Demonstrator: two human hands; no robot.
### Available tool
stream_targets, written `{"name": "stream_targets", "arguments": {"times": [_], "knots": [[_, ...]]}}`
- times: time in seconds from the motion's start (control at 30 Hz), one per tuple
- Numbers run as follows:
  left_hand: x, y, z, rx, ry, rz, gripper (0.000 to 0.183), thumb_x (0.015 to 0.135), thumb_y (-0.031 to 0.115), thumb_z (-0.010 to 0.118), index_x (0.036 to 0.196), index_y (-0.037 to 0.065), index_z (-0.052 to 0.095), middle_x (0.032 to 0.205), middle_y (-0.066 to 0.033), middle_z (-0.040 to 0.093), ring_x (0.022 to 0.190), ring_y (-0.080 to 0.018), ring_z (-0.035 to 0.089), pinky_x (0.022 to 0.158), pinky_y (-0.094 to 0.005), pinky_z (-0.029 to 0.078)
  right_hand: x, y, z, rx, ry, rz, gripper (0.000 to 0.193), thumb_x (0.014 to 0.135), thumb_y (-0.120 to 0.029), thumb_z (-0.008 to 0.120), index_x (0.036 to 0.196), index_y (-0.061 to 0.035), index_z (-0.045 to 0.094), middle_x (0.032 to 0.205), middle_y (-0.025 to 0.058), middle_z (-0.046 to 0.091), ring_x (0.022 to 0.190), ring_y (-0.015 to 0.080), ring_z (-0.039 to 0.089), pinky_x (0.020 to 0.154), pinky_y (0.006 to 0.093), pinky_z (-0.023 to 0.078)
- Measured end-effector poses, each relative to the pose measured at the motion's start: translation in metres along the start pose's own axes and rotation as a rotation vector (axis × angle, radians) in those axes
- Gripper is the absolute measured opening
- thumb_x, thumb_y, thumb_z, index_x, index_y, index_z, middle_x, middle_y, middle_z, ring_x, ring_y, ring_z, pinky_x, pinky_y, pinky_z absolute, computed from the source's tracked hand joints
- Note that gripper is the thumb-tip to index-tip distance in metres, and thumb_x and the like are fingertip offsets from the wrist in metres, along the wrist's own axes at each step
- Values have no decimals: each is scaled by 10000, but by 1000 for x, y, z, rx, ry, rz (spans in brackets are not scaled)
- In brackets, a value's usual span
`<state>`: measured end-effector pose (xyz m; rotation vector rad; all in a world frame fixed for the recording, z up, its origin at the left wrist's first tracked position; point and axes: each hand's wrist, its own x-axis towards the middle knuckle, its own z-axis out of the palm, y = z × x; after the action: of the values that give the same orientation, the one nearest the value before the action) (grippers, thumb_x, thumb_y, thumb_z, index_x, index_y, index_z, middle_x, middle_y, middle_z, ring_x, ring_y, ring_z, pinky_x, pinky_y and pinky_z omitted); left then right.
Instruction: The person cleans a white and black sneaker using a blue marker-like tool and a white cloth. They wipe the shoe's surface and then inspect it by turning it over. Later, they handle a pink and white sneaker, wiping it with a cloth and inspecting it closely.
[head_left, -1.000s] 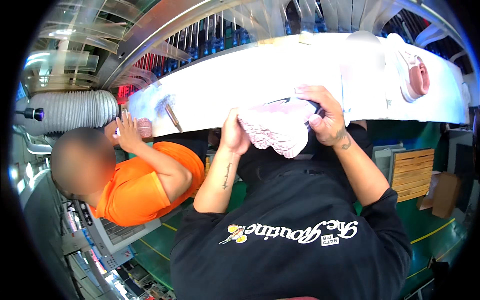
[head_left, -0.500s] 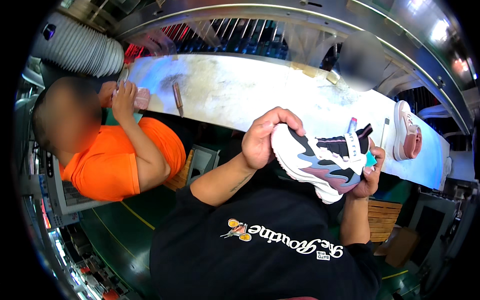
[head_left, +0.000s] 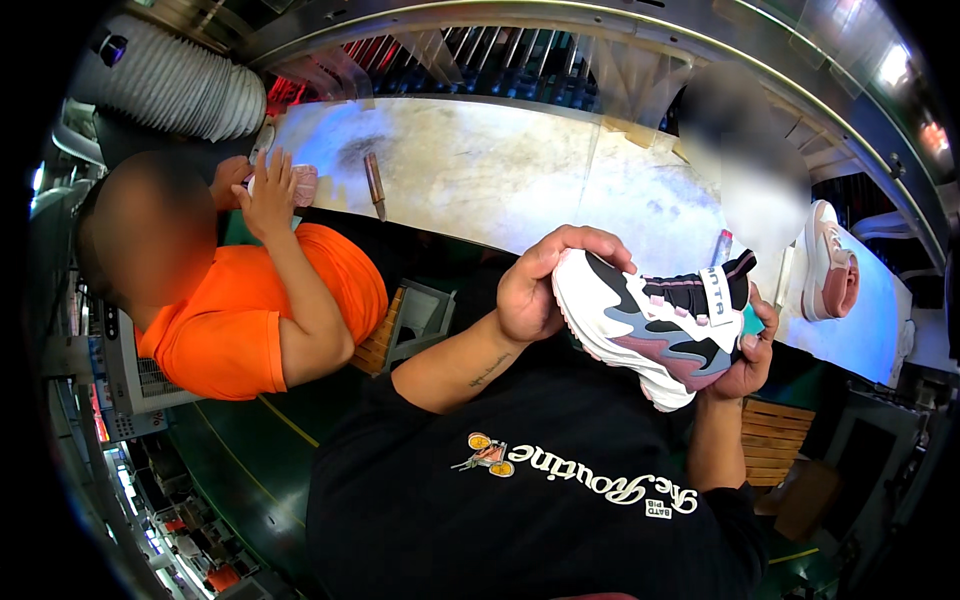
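A chunky sneaker [head_left: 640,330] in white, black, grey-blue and mauve is held up in front of my chest, side-on, toe to the left. My left hand [head_left: 535,285] is closed round its toe, the thumb and fingers over the upper. At the heel, my right hand [head_left: 748,368] grips from behind and below, with part of it hidden by the shoe. A small teal piece [head_left: 752,319] shows between the heel and the right fingers; its kind is unclear. Just beyond the sneaker's collar, a slim pen-like item with a red end [head_left: 722,246] lies on the table.
A pink and white sneaker [head_left: 829,265] rests at the right of the pale worktable [head_left: 480,165]. Toward the left lies a wooden-handled knife [head_left: 374,188]. A co-worker in orange [head_left: 255,315] handles a pink item [head_left: 305,186]. Behind the table runs a roller conveyor [head_left: 500,58].
The whole view has shifted a little, so most things sit slightly farther right. Both hands keep hold of the sneaker, which is barely turned. The co-worker's raised fingers have spread.
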<state>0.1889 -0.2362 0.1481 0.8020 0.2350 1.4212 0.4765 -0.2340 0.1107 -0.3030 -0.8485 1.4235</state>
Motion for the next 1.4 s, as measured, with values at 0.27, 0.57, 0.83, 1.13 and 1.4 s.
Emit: {"name": "stream_targets", "arguments": {"times": [0.27, 0.57, 0.83, 1.13, 1.4], "knots": [[-14, 8, 4, 238, 37, -30, 427, 1022, 326, 402, 1144, -43, 578, 1135, -179, 594, 1212, -345, 642, 1087, -484, 492, -7, -2, 1, -19, 21, 33, 484, 916, -156, 516, 1381, -33, 572, 1564, 258, 536, 1428, 435, 554, 1203, 603, 456], [-17, 9, 4, 283, 31, -23, 407, 1031, 382, 518, 1176, 5, 564, 1160, -185, 596, 1215, -366, 652, 1084, -506, 525, -8, -2, 3, -31, 39, 40, 492, 942, -172, 493, 1406, -21, 552, 1549, 248, 556, 1390, 414, 592, 1194, 578, 467], [-8, -10, -13, 262, 261, -146, 383, 1058, 356, 496, 1229, 20, 562, 1154, -154, 640, 1148, -286, 671, 1036, -438, 547, 9, -13, 34, -154, 351, 226, 542, 906, -134, 492, 1410, 65, 523, 1519, 266, 555, 1407, 383, 559, 1206, 512, 451], [46, -66, -26, 55, 301, -1028, 927, 1036, 836, 185, 1490, 118, 556, 1269, -162, 712, 1077, -359, 731, 945, -557, 594, 87, -15, 33, -1332, -307, -665, 538, 852, -424, 906, 1069, 21, 693, 927, 144, 668, 844, 294, 652, 856, 436, 583], [91, 10, -13, 1106, 236, -86, 396, 1121, 323, 545, 1055, -12, 745, 906, -183, 736, 879, -294, 688, 860, -395, 549, 103, 8, 62, -1455, -218, -620, 352, 883, -218, 889, 1075, 32, 732, 976, 173, 708, 851, 309, 690, 688, 375, 573]]}}
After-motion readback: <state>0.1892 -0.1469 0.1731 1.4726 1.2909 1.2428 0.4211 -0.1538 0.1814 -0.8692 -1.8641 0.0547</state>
